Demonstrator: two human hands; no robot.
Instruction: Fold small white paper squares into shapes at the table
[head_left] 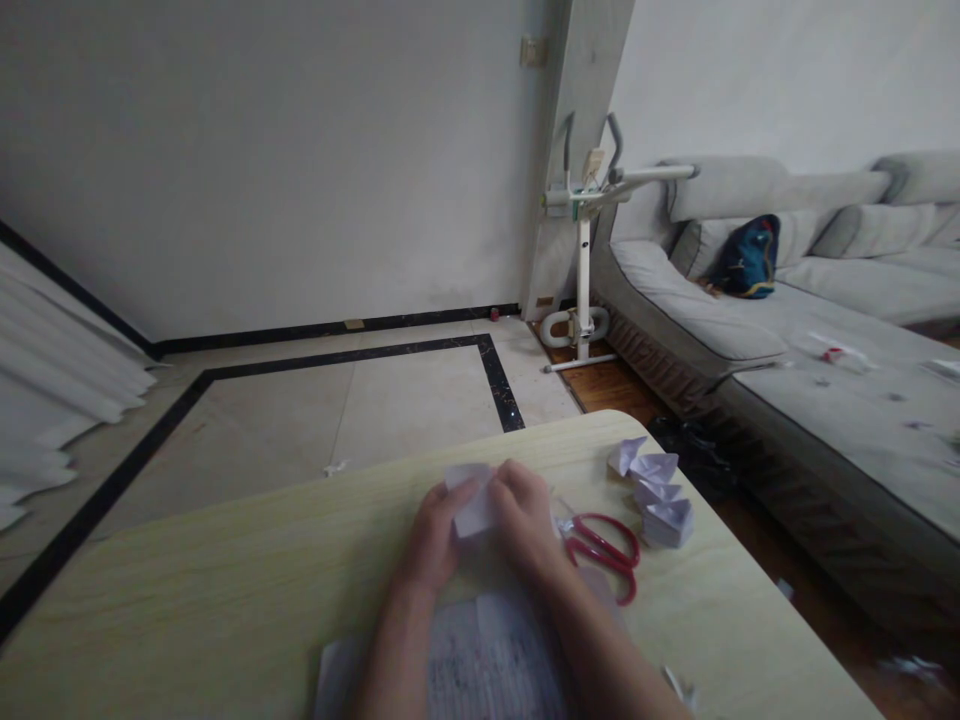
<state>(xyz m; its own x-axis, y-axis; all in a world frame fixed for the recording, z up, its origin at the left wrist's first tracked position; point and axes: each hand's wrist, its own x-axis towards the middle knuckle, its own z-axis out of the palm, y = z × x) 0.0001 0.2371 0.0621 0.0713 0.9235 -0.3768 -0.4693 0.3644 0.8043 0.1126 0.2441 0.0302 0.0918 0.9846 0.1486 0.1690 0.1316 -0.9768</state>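
A small white sheet of paper (474,514) is held up between my two hands, over the far part of the table. My left hand (435,535) grips its left edge, thumb on top. On the right edge, the curled fingers of my right hand (523,505) close on the same paper. Red-handled scissors (604,550) lie just right of my right hand, their blades partly hidden by it. Several folded white paper pieces (660,490) stand in a row near the table's right edge. Beneath my forearms are sheets with writing (487,655).
The pale wooden table (187,600) has a rounded far right corner. A white exercise machine (583,250) stands by the wall. To the right is a grey sofa (750,330) bearing a dark blue bag (752,258). A white curtain (60,370) hangs at left.
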